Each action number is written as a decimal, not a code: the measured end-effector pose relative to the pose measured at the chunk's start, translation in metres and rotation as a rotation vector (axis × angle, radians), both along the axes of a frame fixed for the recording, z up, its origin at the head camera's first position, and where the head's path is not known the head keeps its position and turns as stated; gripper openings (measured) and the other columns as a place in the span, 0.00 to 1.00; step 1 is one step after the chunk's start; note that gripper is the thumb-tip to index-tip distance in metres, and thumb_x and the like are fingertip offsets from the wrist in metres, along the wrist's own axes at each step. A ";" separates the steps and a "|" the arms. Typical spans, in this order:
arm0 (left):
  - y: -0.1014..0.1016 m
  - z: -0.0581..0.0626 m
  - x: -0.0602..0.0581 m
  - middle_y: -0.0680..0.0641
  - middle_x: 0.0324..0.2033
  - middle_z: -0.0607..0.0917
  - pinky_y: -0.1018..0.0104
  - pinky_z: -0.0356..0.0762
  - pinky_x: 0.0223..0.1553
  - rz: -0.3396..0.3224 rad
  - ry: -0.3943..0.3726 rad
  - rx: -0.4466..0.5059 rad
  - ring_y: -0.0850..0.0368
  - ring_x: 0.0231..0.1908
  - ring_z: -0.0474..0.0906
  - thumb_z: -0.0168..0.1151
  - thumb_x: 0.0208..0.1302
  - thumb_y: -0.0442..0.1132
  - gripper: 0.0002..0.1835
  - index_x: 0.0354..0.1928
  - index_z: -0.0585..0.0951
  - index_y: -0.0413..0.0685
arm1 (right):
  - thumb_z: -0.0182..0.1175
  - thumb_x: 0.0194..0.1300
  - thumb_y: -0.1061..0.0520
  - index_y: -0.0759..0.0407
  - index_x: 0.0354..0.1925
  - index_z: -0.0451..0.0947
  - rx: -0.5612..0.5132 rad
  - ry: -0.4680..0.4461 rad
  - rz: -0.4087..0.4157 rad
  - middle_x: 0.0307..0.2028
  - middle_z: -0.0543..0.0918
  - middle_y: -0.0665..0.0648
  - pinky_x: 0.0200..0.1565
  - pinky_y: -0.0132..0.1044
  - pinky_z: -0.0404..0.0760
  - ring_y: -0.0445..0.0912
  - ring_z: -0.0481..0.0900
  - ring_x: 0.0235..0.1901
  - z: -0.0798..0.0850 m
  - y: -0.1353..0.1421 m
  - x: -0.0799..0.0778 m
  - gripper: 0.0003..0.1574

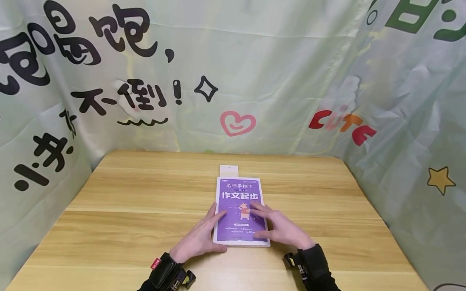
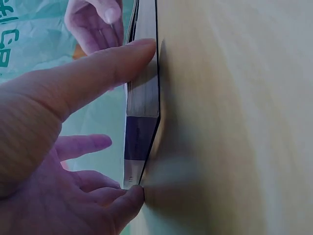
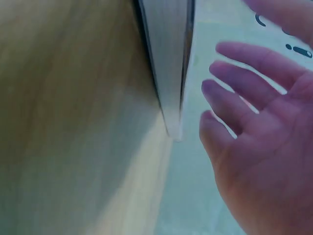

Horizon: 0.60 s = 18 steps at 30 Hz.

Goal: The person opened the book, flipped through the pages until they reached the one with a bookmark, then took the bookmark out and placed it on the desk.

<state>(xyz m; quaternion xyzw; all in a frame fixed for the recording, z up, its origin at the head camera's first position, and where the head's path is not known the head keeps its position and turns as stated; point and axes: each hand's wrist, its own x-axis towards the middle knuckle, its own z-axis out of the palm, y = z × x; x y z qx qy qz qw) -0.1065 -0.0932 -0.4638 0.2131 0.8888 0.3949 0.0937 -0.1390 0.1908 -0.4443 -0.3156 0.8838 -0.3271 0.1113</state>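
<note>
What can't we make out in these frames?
Head: small print on the purple book, too small to read.
Head: near part of the white card, hidden by the book.
Head: rest of the dark cable, cut off by the frame's edge.
Left wrist: part of the right hand, cut off by the top edge.

Head view: card (image 1: 229, 171) partly hidden by the book (image 1: 234, 218), whose fine print (image 1: 238, 231) is too small to read. Left sleeve (image 1: 145, 286), right sleeve (image 1: 323, 279) and desk (image 1: 127, 242) cut off at the bottom, cable (image 1: 449, 284) at lower right, curtain lettering (image 1: 40, 76) clipped left and upper right. Left wrist: spine (image 2: 139, 139) text illegible, book's far end out of frame. Right wrist: right hand (image 3: 274, 122) cropped, desk blurred.
</note>
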 end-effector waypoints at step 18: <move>0.009 0.003 0.008 0.25 0.77 0.41 0.39 0.55 0.76 -0.019 0.024 -0.108 0.31 0.78 0.45 0.78 0.52 0.47 0.58 0.76 0.53 0.28 | 0.82 0.42 0.49 0.65 0.74 0.62 0.224 0.034 0.096 0.78 0.55 0.66 0.75 0.63 0.57 0.65 0.51 0.78 0.023 -0.025 0.010 0.66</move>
